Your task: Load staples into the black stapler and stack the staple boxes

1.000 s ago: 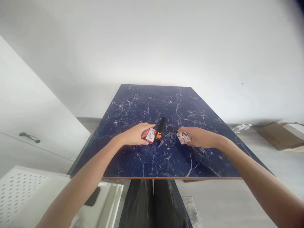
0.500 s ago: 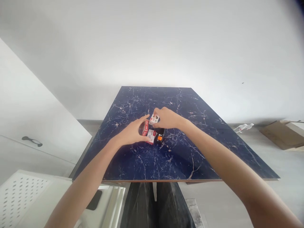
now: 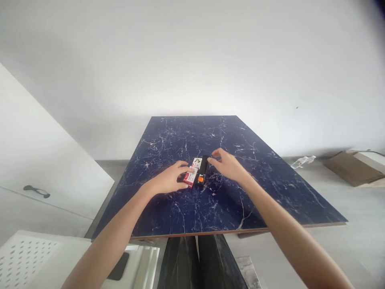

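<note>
On the dark blue marbled table (image 3: 210, 208) lies a black stapler-like tool (image 3: 203, 168) with an orange part at its near end. My left hand (image 3: 168, 181) is closed on a small red and white box (image 3: 189, 179) pressed against the tool's left side. A second small white box (image 3: 196, 162) lies just beyond it, also beside the tool. My right hand (image 3: 227, 163) hovers just right of the tool, fingers apart, holding nothing.
A white cabinet with a dark handle (image 3: 36, 191) stands at the left. A white perforated panel (image 3: 27, 257) and a dark flat item (image 3: 118, 265) sit below the table's near left corner. On the floor at the right are a plastic bottle (image 3: 303, 161) and a cardboard box (image 3: 351, 167).
My right hand carried the small white box from the right side over to the tool, set it down beside it and let go. My left hand stayed on the red and white box.
</note>
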A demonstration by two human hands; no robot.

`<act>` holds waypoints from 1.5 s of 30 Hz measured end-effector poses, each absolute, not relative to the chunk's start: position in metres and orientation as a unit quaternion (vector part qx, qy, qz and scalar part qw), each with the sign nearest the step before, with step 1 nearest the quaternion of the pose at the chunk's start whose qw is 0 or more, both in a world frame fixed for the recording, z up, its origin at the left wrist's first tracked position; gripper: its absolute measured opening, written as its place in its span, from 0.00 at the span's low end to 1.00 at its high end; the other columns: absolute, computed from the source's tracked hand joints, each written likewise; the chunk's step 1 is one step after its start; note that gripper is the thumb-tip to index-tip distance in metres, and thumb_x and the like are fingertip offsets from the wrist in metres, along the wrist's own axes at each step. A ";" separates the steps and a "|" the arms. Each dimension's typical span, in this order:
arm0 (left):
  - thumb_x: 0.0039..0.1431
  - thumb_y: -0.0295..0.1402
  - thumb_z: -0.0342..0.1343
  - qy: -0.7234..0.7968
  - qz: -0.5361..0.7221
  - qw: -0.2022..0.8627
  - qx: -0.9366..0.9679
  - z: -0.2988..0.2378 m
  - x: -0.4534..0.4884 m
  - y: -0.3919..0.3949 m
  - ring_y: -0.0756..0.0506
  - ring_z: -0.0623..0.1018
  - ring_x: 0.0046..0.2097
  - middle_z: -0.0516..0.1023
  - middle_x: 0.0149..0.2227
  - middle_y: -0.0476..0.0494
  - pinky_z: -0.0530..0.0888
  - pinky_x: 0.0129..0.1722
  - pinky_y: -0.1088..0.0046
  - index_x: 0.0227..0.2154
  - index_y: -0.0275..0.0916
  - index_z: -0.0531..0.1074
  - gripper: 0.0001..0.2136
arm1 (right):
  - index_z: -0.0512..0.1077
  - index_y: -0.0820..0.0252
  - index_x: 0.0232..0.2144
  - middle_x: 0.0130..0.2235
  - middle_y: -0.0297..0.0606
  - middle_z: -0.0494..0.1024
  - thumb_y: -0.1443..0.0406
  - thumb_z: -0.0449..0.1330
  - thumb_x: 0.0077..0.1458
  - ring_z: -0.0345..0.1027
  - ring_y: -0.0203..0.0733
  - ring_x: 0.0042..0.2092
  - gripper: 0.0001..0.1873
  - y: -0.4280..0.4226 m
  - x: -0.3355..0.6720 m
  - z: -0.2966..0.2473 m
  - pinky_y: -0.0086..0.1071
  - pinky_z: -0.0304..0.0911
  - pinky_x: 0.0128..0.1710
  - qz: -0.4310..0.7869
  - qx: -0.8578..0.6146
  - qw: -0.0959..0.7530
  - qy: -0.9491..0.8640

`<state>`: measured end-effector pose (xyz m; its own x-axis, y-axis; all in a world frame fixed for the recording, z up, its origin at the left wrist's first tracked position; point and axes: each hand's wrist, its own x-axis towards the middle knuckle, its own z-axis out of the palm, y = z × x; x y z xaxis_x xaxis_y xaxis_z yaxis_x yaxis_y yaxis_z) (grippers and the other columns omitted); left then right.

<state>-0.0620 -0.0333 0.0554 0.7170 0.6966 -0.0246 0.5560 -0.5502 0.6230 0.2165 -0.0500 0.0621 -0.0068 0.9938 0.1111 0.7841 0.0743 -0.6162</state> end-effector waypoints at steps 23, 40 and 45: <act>0.58 0.56 0.58 0.347 0.111 0.156 0.918 0.032 -0.033 -0.028 0.30 0.49 0.73 0.52 0.73 0.38 0.52 0.70 0.44 0.71 0.47 0.53 0.42 | 0.70 0.55 0.46 0.42 0.38 0.83 0.56 0.65 0.53 0.78 0.43 0.39 0.20 -0.083 0.195 0.033 0.36 0.70 0.41 0.268 -0.643 0.388 -0.603; 0.53 0.40 0.68 0.381 0.112 0.397 0.828 0.039 -0.048 -0.028 0.33 0.76 0.57 0.44 0.74 0.33 0.80 0.46 0.58 0.73 0.57 0.33 0.55 | 0.70 0.55 0.45 0.41 0.38 0.82 0.52 0.66 0.55 0.78 0.43 0.43 0.20 -0.072 0.195 0.021 0.37 0.69 0.45 0.319 -0.611 0.405 -0.601; 0.53 0.31 0.67 0.373 0.136 0.463 0.792 0.033 -0.042 -0.028 0.37 0.80 0.48 0.60 0.68 0.30 0.81 0.43 0.58 0.73 0.53 0.41 0.51 | 0.71 0.55 0.45 0.43 0.38 0.82 0.55 0.64 0.57 0.77 0.43 0.45 0.17 -0.072 0.196 0.018 0.37 0.69 0.48 0.324 -0.587 0.410 -0.618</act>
<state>-0.0416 -0.0283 0.0334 0.6848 0.7172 -0.1293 0.4647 -0.2931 0.8355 0.1959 -0.0717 0.0183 0.0257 0.9917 0.1257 0.4606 0.0998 -0.8820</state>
